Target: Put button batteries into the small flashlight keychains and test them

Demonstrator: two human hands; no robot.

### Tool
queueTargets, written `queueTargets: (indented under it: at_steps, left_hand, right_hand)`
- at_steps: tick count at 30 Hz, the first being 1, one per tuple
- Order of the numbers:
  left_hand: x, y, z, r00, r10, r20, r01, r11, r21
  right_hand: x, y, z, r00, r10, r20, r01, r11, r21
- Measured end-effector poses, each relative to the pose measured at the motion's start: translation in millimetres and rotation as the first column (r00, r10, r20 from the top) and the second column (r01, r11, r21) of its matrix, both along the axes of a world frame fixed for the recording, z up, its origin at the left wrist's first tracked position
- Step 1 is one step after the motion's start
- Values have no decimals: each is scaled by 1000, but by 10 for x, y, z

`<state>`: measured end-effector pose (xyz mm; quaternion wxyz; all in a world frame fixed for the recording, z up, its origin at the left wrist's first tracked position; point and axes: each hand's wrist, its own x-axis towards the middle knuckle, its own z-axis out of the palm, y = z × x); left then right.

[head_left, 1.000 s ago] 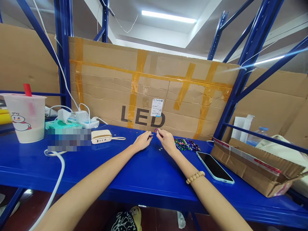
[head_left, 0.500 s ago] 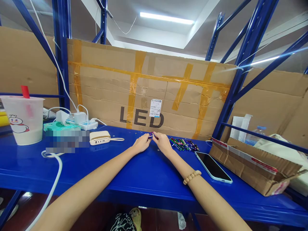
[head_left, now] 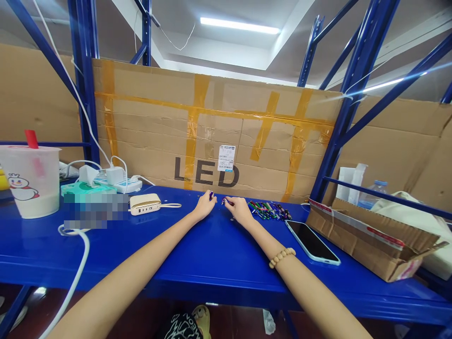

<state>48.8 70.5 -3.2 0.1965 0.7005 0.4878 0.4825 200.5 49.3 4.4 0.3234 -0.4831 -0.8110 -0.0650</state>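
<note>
Over the blue tabletop, my left hand is closed in a pinch on a small dark purple-blue piece. A short gap to its right, my right hand has its fingers closed round a small shiny purple piece, whose end sticks out to the left. Both pieces are too small and covered to tell their exact kind. Just right of my right hand lies a pile of small shiny tube-like pieces in green, red, blue and purple.
A phone and an open cardboard box are at the right. To the left are a cream power bank, a plugged-in power strip, a white cable and a drink cup. A cardboard panel stands behind.
My hands were together on a purple piece. Now they are apart, each with a small piece in its fingers; my left hand has moved left.
</note>
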Motion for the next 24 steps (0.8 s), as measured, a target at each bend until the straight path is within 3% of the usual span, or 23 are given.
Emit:
queueTargets:
  at_steps: [4, 8, 14, 19, 24]
  left_hand:
    - [57, -5, -6, 931, -205, 301, 260, 953, -153]
    - [81, 1, -1, 848, -338, 408, 424, 895, -141]
    - [73, 6, 19, 832, -358, 425, 437, 894, -102]
    - [77, 16, 25, 811, -392, 435, 467, 881, -77]
    - [63, 25, 15, 804, -426, 415, 487, 872, -47]
  right_hand:
    - [16, 38, -15, 995, 40, -88, -37, 999, 31]
    - [1, 45, -15, 967, 131, -218, -129, 991, 26]
    - [-10, 57, -22, 904, 209, -374, -233, 972, -20]
    - [-77, 59, -25, 724, 240, -646, -387, 918, -92]
    - [-128, 58, -32, 597, 225, -770, -467, 878, -105]
